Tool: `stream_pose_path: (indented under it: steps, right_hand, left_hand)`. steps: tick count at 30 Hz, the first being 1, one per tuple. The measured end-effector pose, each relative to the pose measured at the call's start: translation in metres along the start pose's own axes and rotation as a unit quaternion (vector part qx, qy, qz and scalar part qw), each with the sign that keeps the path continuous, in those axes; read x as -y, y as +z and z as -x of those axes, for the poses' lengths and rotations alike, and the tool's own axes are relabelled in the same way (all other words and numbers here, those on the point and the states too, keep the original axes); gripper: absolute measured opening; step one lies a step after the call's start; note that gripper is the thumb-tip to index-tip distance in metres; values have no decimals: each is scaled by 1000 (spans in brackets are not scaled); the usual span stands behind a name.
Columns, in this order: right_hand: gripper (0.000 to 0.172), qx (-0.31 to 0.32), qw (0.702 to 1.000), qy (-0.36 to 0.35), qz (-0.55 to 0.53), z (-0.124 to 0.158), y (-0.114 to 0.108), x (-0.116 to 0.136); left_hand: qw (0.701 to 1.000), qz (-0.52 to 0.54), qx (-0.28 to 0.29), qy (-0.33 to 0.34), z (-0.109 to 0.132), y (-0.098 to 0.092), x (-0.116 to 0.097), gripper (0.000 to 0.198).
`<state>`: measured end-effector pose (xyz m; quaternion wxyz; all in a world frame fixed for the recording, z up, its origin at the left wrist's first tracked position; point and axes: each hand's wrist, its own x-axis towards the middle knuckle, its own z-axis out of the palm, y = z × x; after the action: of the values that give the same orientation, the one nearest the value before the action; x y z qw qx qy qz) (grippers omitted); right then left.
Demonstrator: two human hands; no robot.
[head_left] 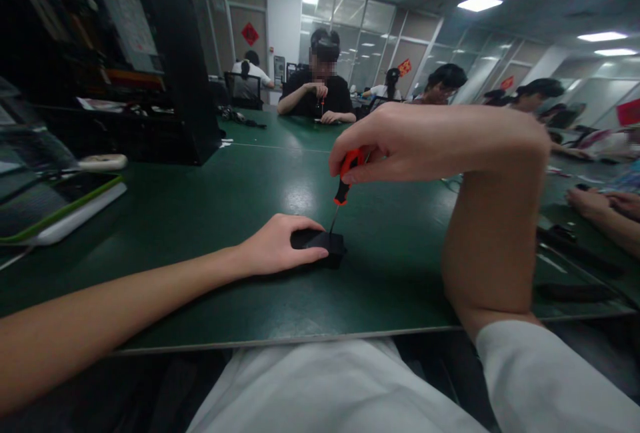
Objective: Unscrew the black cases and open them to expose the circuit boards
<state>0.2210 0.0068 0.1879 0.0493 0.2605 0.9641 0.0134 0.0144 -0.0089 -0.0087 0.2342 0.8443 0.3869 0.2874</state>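
Observation:
A small black box-like device [336,246] lies on the green tabletop in front of me. My left hand [285,245] grips it from the left, thumb along the near side and fingers along the far side. Above it, my right hand [373,146] is closed around a red and black screwdriver [343,183]. The thin shaft points down, slightly tilted, and its tip meets the top of the black device. Whether the tip sits in a screw is too small to tell.
The green table [200,220] ends at a near edge close to my lap. A black shelf unit [185,66] stands at the left, with a green-and-white tray [75,213] before it. Across the table sits a person [320,86]; another person's hands [600,203] rest at the right.

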Motion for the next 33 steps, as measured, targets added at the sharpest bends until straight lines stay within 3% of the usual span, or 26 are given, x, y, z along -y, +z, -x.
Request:
stream_pose_path:
  steps: [7, 11, 16, 21, 26, 33]
  right_hand:
    - [27, 30, 999, -19, 0, -3, 2, -9]
    - [32, 50, 999, 11, -13, -5, 3, -7]
    - [26, 40, 999, 10, 3, -4, 4, -4]
    - [31, 28, 999, 11, 15, -3, 5, -4]
    - [33, 94, 994, 34, 39, -9, 7, 5]
    - [22, 116, 992, 8, 40, -4, 13, 11]
  left_hand:
    - [1000, 6, 8, 2, 0, -1, 0, 43]
    - [1000, 2, 8, 5, 0, -1, 0, 42]
    - [1000, -3, 8, 4, 0, -1, 0, 42]
    - [1000, -5, 10, 11, -1, -2, 0, 43]
    - [997, 8, 61, 42, -6, -15, 14, 42]
    - [988, 56, 127, 62, -12, -33, 34, 42]
